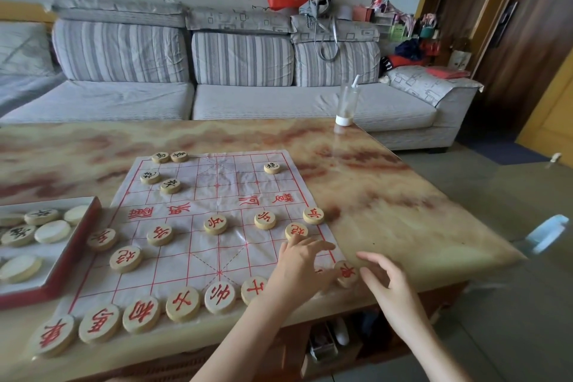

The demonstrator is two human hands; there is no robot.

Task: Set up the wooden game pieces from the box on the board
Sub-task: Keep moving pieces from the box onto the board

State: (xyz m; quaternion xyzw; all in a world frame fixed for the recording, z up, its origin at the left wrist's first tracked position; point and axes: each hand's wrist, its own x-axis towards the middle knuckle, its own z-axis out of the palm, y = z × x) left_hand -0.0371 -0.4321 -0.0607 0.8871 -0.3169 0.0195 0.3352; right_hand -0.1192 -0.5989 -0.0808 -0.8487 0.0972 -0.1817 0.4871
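hands, left [299,265] and right [383,277], slack and empty over round wooden discs [215,224] on crinkled board [217,187]

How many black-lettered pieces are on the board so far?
5 black-lettered pieces, all at the far side of the board: two side by side on the far-left edge, two just nearer, one alone far right. None looks hidden. More lie in the box.

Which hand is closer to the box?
Left. The left hand is over the board near its right corner, the box far to its left. The right hand is beyond the board's right edge, even farther.
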